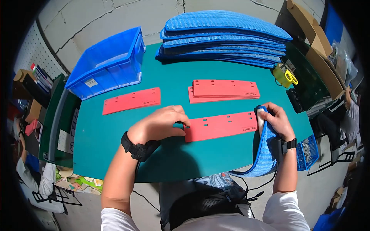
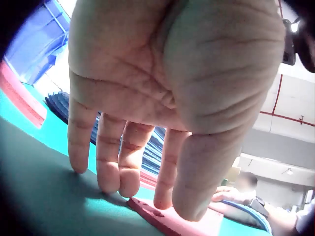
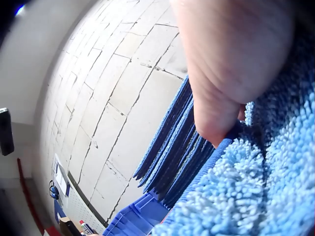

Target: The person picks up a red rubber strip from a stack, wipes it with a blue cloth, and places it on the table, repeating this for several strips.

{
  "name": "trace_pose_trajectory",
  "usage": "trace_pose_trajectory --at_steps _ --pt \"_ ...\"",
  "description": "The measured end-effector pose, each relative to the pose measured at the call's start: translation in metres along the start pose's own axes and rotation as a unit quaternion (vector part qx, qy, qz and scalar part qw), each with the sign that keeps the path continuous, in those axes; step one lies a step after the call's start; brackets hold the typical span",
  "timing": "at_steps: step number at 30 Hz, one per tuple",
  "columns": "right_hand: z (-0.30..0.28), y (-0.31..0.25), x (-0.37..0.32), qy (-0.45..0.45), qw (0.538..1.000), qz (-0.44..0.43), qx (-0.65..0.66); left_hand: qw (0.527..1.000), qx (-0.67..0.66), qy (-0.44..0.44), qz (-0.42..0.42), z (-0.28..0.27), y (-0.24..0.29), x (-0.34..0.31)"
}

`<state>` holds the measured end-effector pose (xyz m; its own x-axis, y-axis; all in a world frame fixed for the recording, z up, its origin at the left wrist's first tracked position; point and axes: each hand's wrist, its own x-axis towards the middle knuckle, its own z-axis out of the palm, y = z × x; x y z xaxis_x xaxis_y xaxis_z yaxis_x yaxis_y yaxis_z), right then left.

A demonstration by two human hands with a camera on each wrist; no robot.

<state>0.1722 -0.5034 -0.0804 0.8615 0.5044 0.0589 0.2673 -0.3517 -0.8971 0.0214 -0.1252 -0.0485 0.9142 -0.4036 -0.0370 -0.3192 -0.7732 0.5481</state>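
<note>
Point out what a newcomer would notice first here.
Likely the stack of blue pads at the far side of the green table, with a blue bin to the stack's left. Then the red strip on the near half: the left hand touches one end and the right hand grips a bent blue pad beside the other.

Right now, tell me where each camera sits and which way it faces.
Head: on the person's head, facing forward and down at the table; left hand, right hand, forearms show.
Left wrist: worn there, facing the left hand's palm and a red strip.
Right wrist: worn there, facing the right hand, a blue pad and the wall.
Head and right wrist share the blue bin.
</note>
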Motion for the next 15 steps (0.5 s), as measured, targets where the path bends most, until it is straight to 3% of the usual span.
trace_pose_trajectory --at_steps 3,12,15 --pt "0.001 0.000 0.000 -0.001 1.000 0.005 -0.005 0.999 -0.031 0.017 0.040 0.000 -0.005 -0.007" --pt "0.003 -0.005 0.000 -0.010 1.000 0.005 -0.013 0.998 -0.037 0.020 0.041 0.007 -0.014 -0.019" --pt "0.006 -0.021 0.000 0.026 0.991 -0.019 -0.129 0.998 -0.035 0.021 0.045 0.007 -0.014 -0.019"
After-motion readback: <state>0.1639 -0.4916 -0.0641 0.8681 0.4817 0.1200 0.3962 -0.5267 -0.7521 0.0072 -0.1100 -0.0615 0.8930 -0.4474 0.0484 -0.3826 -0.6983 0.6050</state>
